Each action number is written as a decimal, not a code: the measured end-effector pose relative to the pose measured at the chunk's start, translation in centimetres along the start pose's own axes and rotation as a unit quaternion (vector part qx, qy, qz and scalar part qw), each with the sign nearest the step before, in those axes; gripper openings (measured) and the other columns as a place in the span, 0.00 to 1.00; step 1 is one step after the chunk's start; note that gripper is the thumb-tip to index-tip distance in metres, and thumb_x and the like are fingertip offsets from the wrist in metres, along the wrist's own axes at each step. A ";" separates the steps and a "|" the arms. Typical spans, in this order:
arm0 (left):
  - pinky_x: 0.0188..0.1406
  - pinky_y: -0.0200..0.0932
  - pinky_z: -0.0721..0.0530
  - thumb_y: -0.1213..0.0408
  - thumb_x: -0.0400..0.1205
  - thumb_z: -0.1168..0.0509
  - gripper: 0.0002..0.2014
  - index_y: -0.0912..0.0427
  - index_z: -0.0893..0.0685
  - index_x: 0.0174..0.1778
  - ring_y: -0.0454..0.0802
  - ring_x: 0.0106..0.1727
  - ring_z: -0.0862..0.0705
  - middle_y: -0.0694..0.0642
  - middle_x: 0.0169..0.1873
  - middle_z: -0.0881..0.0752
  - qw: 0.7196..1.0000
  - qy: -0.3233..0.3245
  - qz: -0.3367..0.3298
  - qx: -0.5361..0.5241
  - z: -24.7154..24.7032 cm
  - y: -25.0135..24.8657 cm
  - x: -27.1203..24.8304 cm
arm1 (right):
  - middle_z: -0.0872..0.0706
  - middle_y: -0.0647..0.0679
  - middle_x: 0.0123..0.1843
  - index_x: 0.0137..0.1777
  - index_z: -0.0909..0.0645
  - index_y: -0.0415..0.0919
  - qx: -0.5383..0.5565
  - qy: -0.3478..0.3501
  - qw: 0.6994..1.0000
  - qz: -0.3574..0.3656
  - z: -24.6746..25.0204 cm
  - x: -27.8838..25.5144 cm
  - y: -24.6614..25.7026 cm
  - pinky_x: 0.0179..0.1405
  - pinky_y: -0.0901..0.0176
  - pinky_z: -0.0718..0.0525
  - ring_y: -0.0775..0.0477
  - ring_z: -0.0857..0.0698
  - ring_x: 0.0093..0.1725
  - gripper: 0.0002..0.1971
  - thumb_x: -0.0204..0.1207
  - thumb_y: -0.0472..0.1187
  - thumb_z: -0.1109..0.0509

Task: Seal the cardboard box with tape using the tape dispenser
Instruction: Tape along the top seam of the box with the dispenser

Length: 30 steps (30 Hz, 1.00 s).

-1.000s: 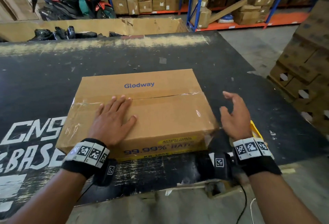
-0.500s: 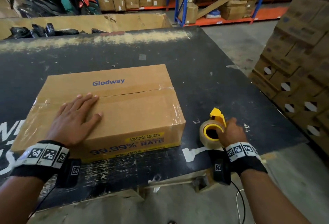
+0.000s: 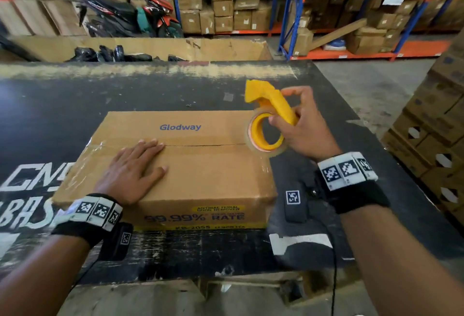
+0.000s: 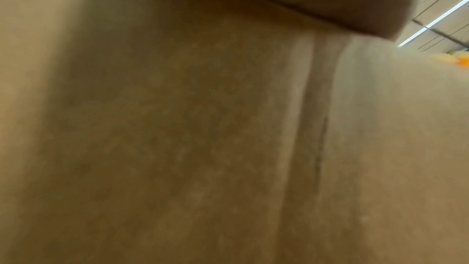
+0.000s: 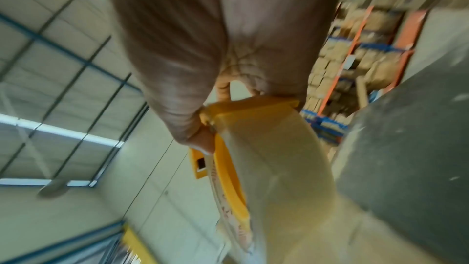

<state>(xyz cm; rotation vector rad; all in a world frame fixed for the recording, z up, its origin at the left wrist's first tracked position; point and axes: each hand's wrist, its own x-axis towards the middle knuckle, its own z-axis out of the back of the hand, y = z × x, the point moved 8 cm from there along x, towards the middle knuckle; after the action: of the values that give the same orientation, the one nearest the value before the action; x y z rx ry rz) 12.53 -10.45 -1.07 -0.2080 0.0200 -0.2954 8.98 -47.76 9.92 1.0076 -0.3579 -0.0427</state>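
Note:
A brown cardboard box (image 3: 200, 165) marked "Glodway" lies on the black table (image 3: 62, 104), its top flaps closed with a seam running left to right. My left hand (image 3: 133, 167) lies flat on the top near the seam, fingers straight. My right hand (image 3: 298, 125) grips a yellow tape dispenser (image 3: 271, 115) with a clear tape roll, held in the air over the box's right end. In the right wrist view the fingers wrap the yellow dispenser (image 5: 228, 160) and the tape roll (image 5: 276, 160). The left wrist view shows only blurred cardboard (image 4: 203, 127).
A large open cardboard bin (image 3: 175, 48) with black bags stands behind the table. Racks of cartons (image 3: 226, 7) and a motorbike (image 3: 130, 14) fill the background. Stacked cartons (image 3: 431, 125) stand on the floor at right. The table's near edge (image 3: 200, 273) is close to me.
My right hand reached to the table right of the box, took hold of the tape dispenser and lifted it over the box's right end. The left hand stayed flat on the box.

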 end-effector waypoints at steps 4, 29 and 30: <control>0.88 0.58 0.49 0.29 0.79 0.57 0.40 0.39 0.43 0.88 0.47 0.89 0.46 0.43 0.89 0.41 1.000 -0.004 -0.002 -0.006 0.0 0.0 0.0 | 0.19 0.57 0.44 0.71 0.30 0.49 -0.042 0.154 0.979 0.130 -10.3 3.1 7.0 0.44 0.48 0.18 0.43 0.16 0.44 0.26 0.75 0.46 0.25; 0.67 0.42 0.18 0.69 0.82 0.32 0.18 0.63 0.21 0.68 0.46 0.66 0.13 0.56 0.63 0.11 0.898 -0.045 0.043 -0.435 6.2 18.4 -0.5 | 0.25 0.79 0.56 0.71 0.31 0.55 -0.076 0.332 0.905 0.255 -35.1 4.1 16.3 0.39 0.67 0.23 0.62 0.18 0.45 0.28 0.75 0.43 0.23; 0.63 0.40 0.15 0.73 0.83 0.35 0.15 0.67 0.22 0.67 0.50 0.64 0.11 0.61 0.61 0.10 0.853 -0.051 0.071 -0.514 6.3 19.2 -0.3 | 0.24 0.77 0.56 0.71 0.32 0.56 -0.078 0.333 0.905 0.254 -35.3 4.1 16.2 0.39 0.67 0.23 0.62 0.17 0.45 0.28 0.75 0.44 0.24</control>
<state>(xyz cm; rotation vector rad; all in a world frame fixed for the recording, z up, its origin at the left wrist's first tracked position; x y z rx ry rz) 18.11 8.86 1.12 -1.2894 0.0880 -0.0976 21.78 -10.98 7.53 0.6890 0.0242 0.7230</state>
